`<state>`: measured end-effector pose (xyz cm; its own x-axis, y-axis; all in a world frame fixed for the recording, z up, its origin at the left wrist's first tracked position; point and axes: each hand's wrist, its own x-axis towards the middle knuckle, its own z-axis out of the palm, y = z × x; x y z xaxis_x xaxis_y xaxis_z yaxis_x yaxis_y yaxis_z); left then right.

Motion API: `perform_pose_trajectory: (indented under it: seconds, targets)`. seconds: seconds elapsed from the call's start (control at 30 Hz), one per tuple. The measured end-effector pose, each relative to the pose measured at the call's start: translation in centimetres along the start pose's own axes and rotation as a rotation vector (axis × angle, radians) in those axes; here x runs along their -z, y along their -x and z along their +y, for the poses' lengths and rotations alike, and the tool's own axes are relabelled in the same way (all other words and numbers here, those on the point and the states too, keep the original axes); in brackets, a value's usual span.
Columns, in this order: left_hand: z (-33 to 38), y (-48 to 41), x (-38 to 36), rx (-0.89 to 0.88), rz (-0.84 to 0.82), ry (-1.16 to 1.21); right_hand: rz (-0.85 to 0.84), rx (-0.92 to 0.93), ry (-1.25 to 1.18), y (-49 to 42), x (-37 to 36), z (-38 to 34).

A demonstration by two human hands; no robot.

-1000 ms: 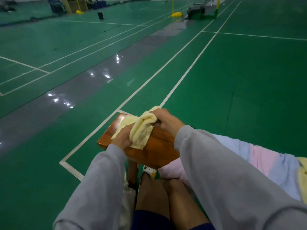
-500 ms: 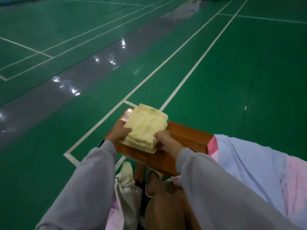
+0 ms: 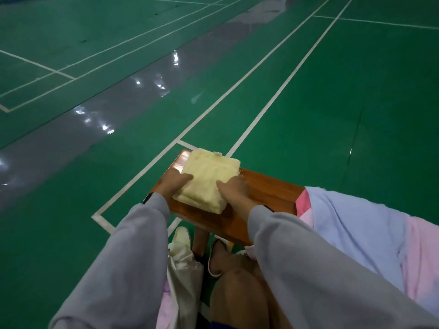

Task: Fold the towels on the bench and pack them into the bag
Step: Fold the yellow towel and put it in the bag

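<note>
Both arms are covered by loose, long sleeves of light grey, soft matte fabric; the left sleeve (image 3: 123, 252) and the right sleeve (image 3: 320, 264) crease in broad folds and end in plain cuffs at the wrists. A narrow dark band (image 3: 146, 198) shows at the edge of the left cuff, and a similar one at the right. The left hand (image 3: 174, 185) and right hand (image 3: 234, 189) are bare. Lower down are dark blue shorts (image 3: 223, 326), a bare knee (image 3: 237, 288) and a white-rimmed slip-on shoe (image 3: 209, 262)
</note>
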<state>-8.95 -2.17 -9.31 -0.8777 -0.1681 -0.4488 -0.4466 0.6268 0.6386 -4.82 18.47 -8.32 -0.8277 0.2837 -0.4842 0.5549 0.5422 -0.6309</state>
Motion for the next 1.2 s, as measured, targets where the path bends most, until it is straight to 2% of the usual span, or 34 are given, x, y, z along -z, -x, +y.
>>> perform_pose_trajectory:
  seconds: [0.1,0.13,0.27,0.33,0.4,0.5,0.6,0.7,0.83,0.97,1.03,1.13,1.2]
  targets:
    - [-0.5,-1.8,-0.5,0.045,-0.027,0.161,-0.083,-0.174,-0.411,-1.0,-0.1,-1.6]
    - [-0.5,-2.1,-0.6,0.068,-0.054,0.216,-0.120,-0.216,-0.468,-1.3,-0.1,-1.9]
    - [0.9,-0.3,-0.4,0.278,-0.325,0.481,-0.332,-0.312,-0.619,-1.9,0.3,-2.3]
    - [1.3,1.2,0.3,0.280,-0.429,0.533,-0.398,-0.298,-0.649,-3.3,0.0,-1.9]
    - [1.2,3.0,1.4,0.243,-0.449,0.542,-0.396,-0.252,-0.673,-5.2,-0.5,-1.3]
    - [1.6,6.0,3.3,0.138,-0.413,0.690,-0.407,-0.168,-0.743,-0.3,2.4,-2.9]
    - [3.0,10.9,5.7,0.011,-0.356,0.862,-0.473,0.004,-0.786,6.9,5.9,-4.8]
    - [3.3,15.9,8.2,-0.084,-0.346,0.916,-0.567,0.116,-0.779,11.5,8.4,-6.1]
    - [1.2,22.1,10.5,-0.157,-0.369,0.905,-0.669,0.151,-0.525,16.5,10.2,-6.5]
    - [-2.9,27.6,11.2,-0.126,-0.259,0.892,-0.701,0.132,-0.296,20.6,8.7,-6.2]
    - [-4.7,30.1,11.3,-0.141,-0.222,0.929,-0.709,0.094,-0.360,22.4,7.0,-5.9]
    - [-8.1,32.8,11.2,-0.154,-0.133,1.008,-0.839,0.097,-0.470,23.8,2.9,-4.8]
    - [-10.6,34.1,10.7,-0.144,-0.089,1.057,-0.929,0.030,-0.508,24.2,-0.3,-3.3]
